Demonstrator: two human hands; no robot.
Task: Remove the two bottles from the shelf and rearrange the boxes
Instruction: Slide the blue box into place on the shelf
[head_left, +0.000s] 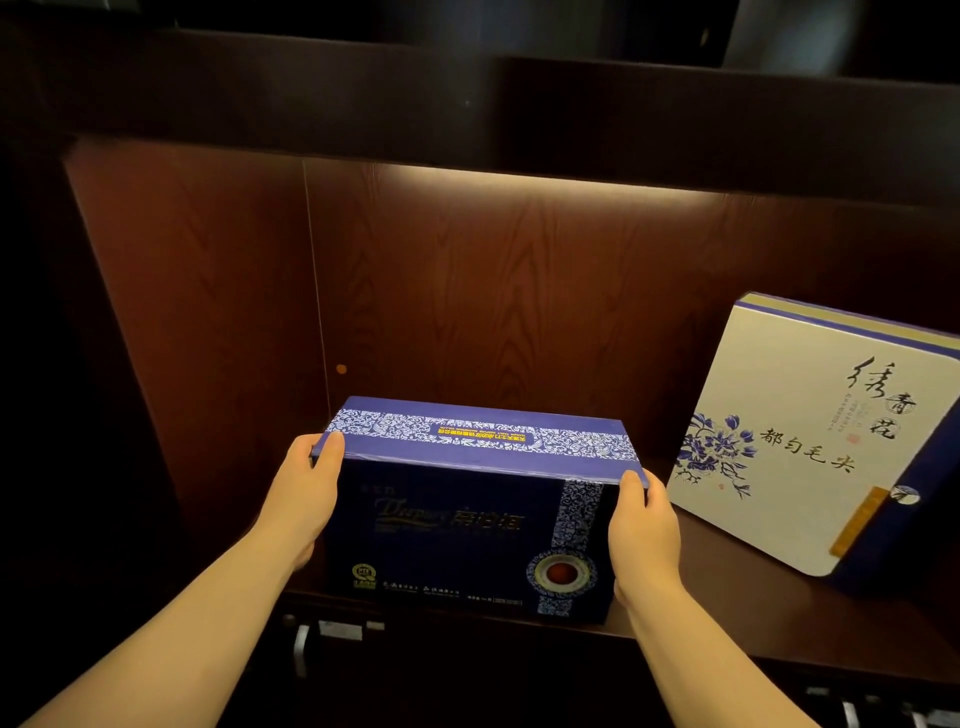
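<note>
Both hands grip the dark blue rectangular cardboard box with the porcelain-pattern lid (475, 512) by its ends: left hand (306, 499), right hand (644, 535), thumbs on the lid edge. It stands at the dark wooden shelf (737, 597) front. Keep it level, press evenly, and steer clear of the cream floral square box (800, 441) leaning right of the right hand. No bottles show.
</note>
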